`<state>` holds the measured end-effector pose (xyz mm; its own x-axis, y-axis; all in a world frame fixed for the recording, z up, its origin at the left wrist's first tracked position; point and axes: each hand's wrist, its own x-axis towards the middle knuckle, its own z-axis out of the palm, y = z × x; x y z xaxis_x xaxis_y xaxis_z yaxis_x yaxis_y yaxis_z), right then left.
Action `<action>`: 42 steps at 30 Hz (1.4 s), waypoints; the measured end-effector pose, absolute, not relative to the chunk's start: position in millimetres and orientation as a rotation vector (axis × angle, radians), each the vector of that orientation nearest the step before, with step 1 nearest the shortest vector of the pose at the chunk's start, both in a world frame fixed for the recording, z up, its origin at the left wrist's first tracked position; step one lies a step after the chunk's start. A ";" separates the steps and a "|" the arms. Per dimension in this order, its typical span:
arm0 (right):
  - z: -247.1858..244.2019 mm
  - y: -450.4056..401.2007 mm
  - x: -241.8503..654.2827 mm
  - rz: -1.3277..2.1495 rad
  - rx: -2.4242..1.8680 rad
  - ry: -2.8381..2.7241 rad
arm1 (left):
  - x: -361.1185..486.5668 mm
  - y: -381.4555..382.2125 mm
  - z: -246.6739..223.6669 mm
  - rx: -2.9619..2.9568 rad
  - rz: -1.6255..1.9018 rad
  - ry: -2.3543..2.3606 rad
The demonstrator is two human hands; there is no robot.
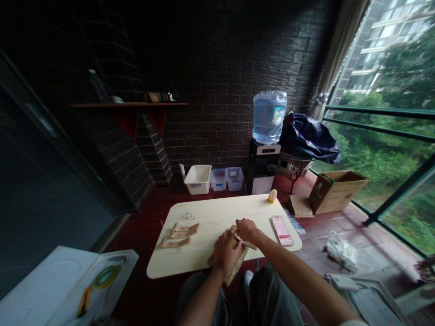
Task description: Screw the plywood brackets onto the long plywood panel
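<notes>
My left hand (227, 251) is closed around a light-brown wooden piece (235, 270) at the table's near edge. My right hand (248, 230) is closed too, its fingers pressed against the far end of that piece, beside my left fingers. Whatever it may pinch is hidden. A thin flat brown part (250, 245) sticks out below my right wrist. On the left side of the table lie two wooden bracket-like parts (185, 230), each with a rounded end and a flat plate. Behind them are several small bent metal pieces (188, 216), perhaps hooks or screws.
The pale table (210, 208) carries a small yellow-capped bottle (272, 196) and a pink, partly blurred item (282, 231). Plastic bins (199, 180) and a water dispenser (263, 167) stand behind. A white open case (112, 276) is at left, a cardboard box (331, 192) at right.
</notes>
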<state>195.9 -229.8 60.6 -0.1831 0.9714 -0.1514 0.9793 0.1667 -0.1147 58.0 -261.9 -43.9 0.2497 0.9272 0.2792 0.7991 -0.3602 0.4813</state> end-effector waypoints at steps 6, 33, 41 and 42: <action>59.4 -232.0 193.5 -0.329 2.095 2.287 | 57.0 -259.1 -52.8 2.346 0.844 1.619; 33.4 -260.3 245.8 -0.691 2.173 2.606 | 56.5 -260.0 -59.5 2.350 0.678 1.731; 51.6 -242.9 228.1 -0.385 1.773 2.607 | 56.8 -262.3 -46.3 2.312 0.705 1.681; 54.5 -239.2 224.6 -0.350 1.731 2.606 | 56.4 -262.2 -45.5 2.317 0.721 1.668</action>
